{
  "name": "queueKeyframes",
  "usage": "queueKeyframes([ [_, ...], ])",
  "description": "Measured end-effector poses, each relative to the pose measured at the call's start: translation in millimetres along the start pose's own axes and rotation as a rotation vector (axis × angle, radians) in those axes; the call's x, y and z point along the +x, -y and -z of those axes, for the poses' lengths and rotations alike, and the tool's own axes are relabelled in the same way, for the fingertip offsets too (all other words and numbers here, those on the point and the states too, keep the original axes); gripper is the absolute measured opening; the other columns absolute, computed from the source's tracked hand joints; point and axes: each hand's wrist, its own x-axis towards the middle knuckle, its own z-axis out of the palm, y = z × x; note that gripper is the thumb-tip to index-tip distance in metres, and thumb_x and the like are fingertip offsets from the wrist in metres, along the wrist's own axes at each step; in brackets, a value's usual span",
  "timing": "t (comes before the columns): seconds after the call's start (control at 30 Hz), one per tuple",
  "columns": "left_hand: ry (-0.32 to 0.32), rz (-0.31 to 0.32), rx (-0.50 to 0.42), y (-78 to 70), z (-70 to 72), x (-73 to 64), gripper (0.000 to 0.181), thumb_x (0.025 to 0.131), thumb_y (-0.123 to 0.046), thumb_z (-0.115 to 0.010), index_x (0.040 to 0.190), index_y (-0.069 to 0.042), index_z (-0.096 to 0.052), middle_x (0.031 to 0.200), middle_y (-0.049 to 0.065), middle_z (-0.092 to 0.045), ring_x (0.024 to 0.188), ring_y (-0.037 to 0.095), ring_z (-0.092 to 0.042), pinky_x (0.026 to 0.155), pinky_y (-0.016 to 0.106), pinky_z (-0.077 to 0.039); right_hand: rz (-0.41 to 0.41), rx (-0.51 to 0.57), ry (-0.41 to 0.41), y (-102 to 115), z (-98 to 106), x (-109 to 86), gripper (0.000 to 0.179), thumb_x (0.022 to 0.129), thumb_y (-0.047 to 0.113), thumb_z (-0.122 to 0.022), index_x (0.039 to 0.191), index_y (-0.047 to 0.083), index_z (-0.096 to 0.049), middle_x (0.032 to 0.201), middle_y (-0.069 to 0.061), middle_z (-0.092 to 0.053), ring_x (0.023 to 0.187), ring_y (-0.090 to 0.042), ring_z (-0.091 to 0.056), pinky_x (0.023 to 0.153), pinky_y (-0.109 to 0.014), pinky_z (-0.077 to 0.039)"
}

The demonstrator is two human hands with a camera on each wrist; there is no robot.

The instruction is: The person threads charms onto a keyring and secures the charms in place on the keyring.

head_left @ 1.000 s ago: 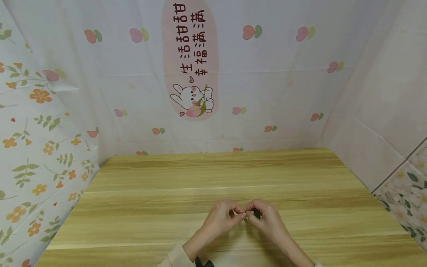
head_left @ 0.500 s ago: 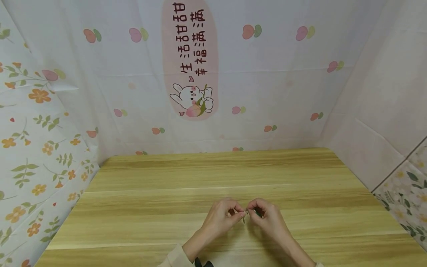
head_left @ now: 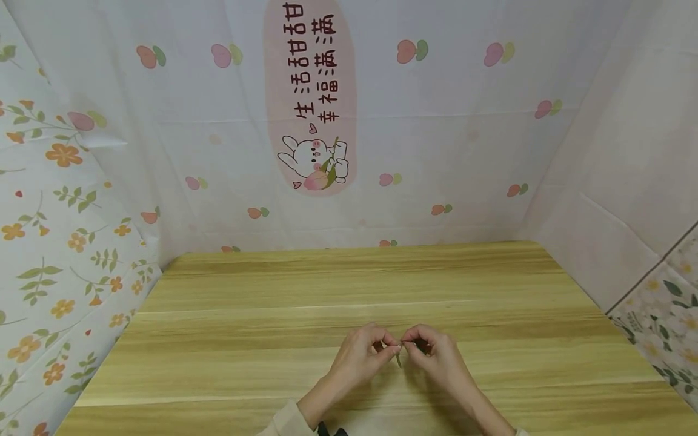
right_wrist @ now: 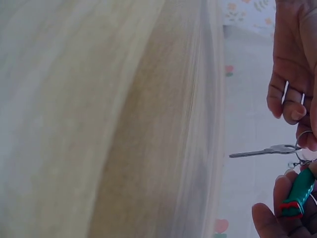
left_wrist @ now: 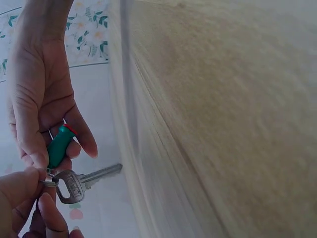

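In the head view my left hand and right hand meet fingertip to fingertip above the wooden table. Thumb and finger of my left hand pinch a metal key ring. A silver key hangs on that ring, its blade free of both hands. My right hand pinches beside the ring, where a small chain joins a green charm with a red end. The charm lies against the right hand's fingers. Fingertips partly hide the ring and chain.
The wood-grain table stretches out around both hands. A black object shows at the bottom edge, by the left sleeve. Printed cloth hangs behind the table and along both sides.
Both hands stay in nearly the same place, still pinching. The key has swung and now hangs below the left fingertips. Less of the green charm shows in the head view.
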Motion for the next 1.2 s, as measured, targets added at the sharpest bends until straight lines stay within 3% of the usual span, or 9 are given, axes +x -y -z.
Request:
queueKeyframes([
  [0.3, 0.076, 0.057, -0.033, 2.2, 1.4, -0.1, 0.010, 0.087, -0.016, -0.068, 0.080, -0.010, -0.071, 0.079, -0.009, -0.064, 0.060, -0.004, -0.048, 0.051, 0.014, -0.042, 0.111, -0.105, -0.027, 2.9, -3.0, -1.2, 0.029, 0.074, -0.013, -0.067, 0.077, 0.015, -0.063, 0.077, 0.009, -0.063, 0.067, 0.003, -0.049, 0.054, -0.019, -0.046],
  [0.57, 0.040, 0.026, -0.032, 1.2, 1.5, -0.6, 0.009, 0.086, -0.017, -0.069, 0.079, -0.012, -0.071, 0.080, -0.009, -0.064, 0.067, -0.005, -0.050, 0.059, 0.014, -0.043, 0.010, -0.031, -0.022, 1.2, -2.6, -0.9, 0.026, 0.077, -0.012, -0.065, 0.078, 0.014, -0.064, 0.078, 0.005, -0.066, 0.070, 0.001, -0.053, 0.057, -0.020, -0.047],
  [0.77, 0.073, 0.066, -0.017, 0.8, 0.8, -1.0, 0.010, 0.086, -0.016, -0.068, 0.079, -0.010, -0.072, 0.081, -0.009, -0.064, 0.062, -0.005, -0.049, 0.055, 0.014, -0.044, 0.077, -0.070, -0.008, 1.7, -4.0, -2.0, 0.027, 0.074, -0.013, -0.066, 0.078, 0.014, -0.063, 0.077, 0.007, -0.064, 0.069, 0.004, -0.050, 0.056, -0.020, -0.047],
  [0.9, 0.054, 0.067, -0.002, 0.7, -0.8, -0.9, 0.011, 0.086, -0.017, -0.068, 0.078, -0.010, -0.072, 0.079, -0.009, -0.064, 0.062, -0.005, -0.047, 0.054, 0.014, -0.043, 0.071, -0.078, -0.010, 2.5, -4.7, -2.4, 0.028, 0.075, -0.013, -0.066, 0.078, 0.015, -0.063, 0.079, 0.008, -0.064, 0.069, 0.004, -0.050, 0.056, -0.019, -0.046],
  [1.2, 0.065, 0.096, -0.127, 0.9, -2.3, -1.9, 0.012, 0.086, -0.018, -0.068, 0.081, -0.007, -0.070, 0.079, -0.007, -0.062, 0.066, -0.003, -0.050, 0.058, 0.015, -0.044, 0.036, -0.087, -0.024, 1.9, -5.0, -2.9, 0.026, 0.076, -0.011, -0.066, 0.078, 0.016, -0.063, 0.079, 0.008, -0.065, 0.068, 0.003, -0.049, 0.056, -0.019, -0.046],
])
